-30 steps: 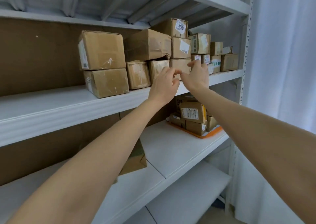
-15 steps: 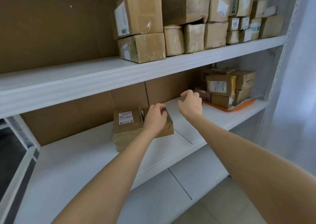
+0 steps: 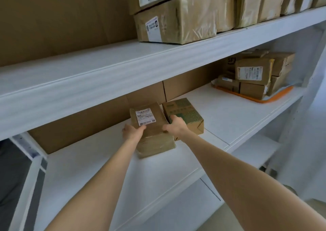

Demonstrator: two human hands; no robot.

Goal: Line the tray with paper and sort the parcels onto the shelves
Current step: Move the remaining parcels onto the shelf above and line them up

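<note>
- White, smooth shelf (image 3: 220, 117) carries taped cardboard boxes.
- Brown parcel (image 3: 147, 119), label up, lies atop a wrapped box (image 3: 156, 147).
- Left hand (image 3: 132, 131) and right hand (image 3: 175, 127) clamp its near corners, fingers curled over the edges.

A labelled brown parcel (image 3: 147, 119) sits tilted atop a taped one (image 3: 156, 147); others fill the orange tray (image 3: 275, 98).

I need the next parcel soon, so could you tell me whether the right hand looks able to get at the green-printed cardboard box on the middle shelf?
Probably yes: the right hand already rests against the green-printed cardboard box, with nothing between them, though it is gripping the labelled brown parcel.
</note>
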